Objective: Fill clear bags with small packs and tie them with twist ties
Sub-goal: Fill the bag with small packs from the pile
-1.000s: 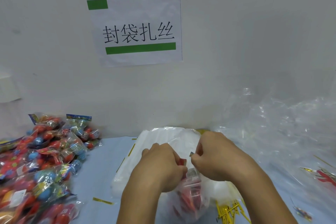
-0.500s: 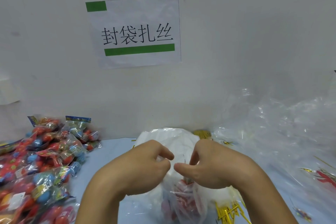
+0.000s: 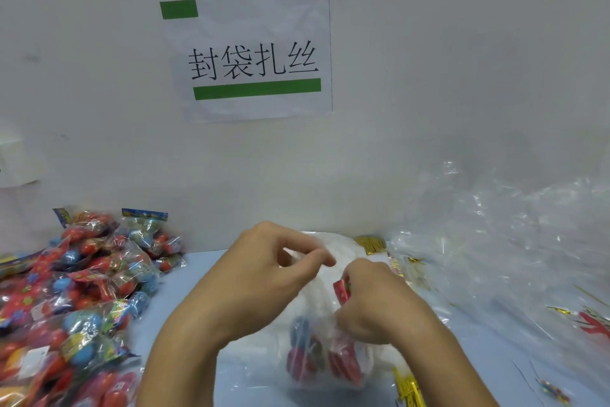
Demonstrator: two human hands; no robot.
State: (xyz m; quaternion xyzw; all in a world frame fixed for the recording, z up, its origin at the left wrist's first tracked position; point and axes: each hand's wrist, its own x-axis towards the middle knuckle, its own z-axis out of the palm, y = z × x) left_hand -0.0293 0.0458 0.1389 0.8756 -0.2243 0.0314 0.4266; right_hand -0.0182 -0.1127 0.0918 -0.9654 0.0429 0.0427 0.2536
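Note:
A clear bag [image 3: 317, 362] with red and blue small packs inside stands on the blue table, low in the middle. My right hand [image 3: 374, 302] grips its gathered neck, where a red pack header [image 3: 341, 289] pokes out. My left hand [image 3: 269, 269] hovers just above and to the left, thumb and forefinger pinched together at the bag's top film. No twist tie shows between the fingers. A heap of small packs [image 3: 82, 291] lies at the left. Gold twist ties [image 3: 407, 387] lie near the bottom edge.
A stack of flat bags [image 3: 333, 241] lies under the hands, with more gold ties [image 3: 371, 243] behind it. Crumpled clear plastic [image 3: 495, 241] fills the right side. A paper sign [image 3: 251, 56] hangs on the wall close behind the table [image 3: 198, 274].
My left hand has lifted up and away from the bag's neck with its fingers pinched. My right hand has dropped lower and closed round the neck.

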